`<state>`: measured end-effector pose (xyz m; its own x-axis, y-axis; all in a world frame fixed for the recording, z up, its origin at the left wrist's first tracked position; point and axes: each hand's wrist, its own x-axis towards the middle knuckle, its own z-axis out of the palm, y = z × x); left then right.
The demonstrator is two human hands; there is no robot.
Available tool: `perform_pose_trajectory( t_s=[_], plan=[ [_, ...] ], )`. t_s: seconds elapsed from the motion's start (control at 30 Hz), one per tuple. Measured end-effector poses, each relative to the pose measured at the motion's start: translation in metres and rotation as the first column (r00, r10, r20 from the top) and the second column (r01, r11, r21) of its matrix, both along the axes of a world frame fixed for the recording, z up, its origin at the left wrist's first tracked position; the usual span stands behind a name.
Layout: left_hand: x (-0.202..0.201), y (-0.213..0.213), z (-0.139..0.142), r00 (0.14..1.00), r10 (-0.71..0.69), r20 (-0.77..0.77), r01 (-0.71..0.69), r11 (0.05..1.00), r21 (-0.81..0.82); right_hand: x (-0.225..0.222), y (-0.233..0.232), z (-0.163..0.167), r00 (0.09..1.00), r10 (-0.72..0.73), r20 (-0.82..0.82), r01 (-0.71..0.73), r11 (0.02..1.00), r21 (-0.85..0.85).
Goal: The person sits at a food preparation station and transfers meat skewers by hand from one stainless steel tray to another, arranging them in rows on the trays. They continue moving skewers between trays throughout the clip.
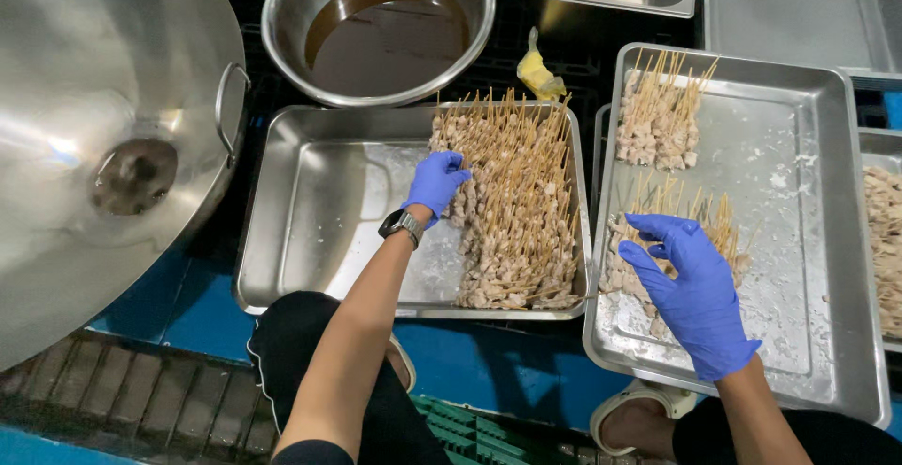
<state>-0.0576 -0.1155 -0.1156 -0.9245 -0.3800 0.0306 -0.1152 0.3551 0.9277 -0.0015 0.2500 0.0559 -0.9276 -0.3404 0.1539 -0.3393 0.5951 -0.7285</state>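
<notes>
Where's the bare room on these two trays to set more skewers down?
Left tray: bare floor left of the skewer pile, beside the left hand. Right tray: bare strip right of both bundles. Crowded around the right hand.

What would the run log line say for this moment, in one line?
left hand: on skewer pile in left tray | right hand: on skewers in right tray | bowl of brown liquid behind

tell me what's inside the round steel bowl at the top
The round steel bowl holds a dark brown liquid pooled toward its right side, with bare metal showing on the left. Nothing floats on top; whatever lies beneath the surface is hidden.
</notes>
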Motion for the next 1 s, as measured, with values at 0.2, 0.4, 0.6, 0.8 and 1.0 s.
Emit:
perform_pose_trajectory(
  t_s=[0.2,0.4,0.6,0.8,1.0],
  plan=[
    [0.022,-0.005,-0.014,0.99,0.025,-0.14,-0.01,0.994,0.105,-0.001,0.0,-0.007,0.988,0.111,-0.107,-0.115,0.993,-0.032],
    [0.057,-0.014,-0.02,0.976,0.1,0.191,-0.06,0.976,-0.208,0.002,0.009,-0.007,0.992,0.099,-0.08,-0.1,0.995,-0.004],
    [0.073,-0.004,-0.038,0.955,0.129,0.269,-0.026,0.934,-0.356,0.006,0.008,-0.005,0.993,0.109,-0.054,-0.109,0.994,0.001],
    [0.067,0.005,-0.044,0.955,0.281,0.095,-0.274,0.959,-0.074,0.003,0.007,-0.009,0.993,0.115,0.017,-0.115,0.993,0.012],
    [0.051,0.006,-0.038,0.947,0.316,-0.053,-0.312,0.948,0.068,0.001,0.003,-0.012,0.992,0.123,0.026,-0.124,0.991,0.041]
  ],
)
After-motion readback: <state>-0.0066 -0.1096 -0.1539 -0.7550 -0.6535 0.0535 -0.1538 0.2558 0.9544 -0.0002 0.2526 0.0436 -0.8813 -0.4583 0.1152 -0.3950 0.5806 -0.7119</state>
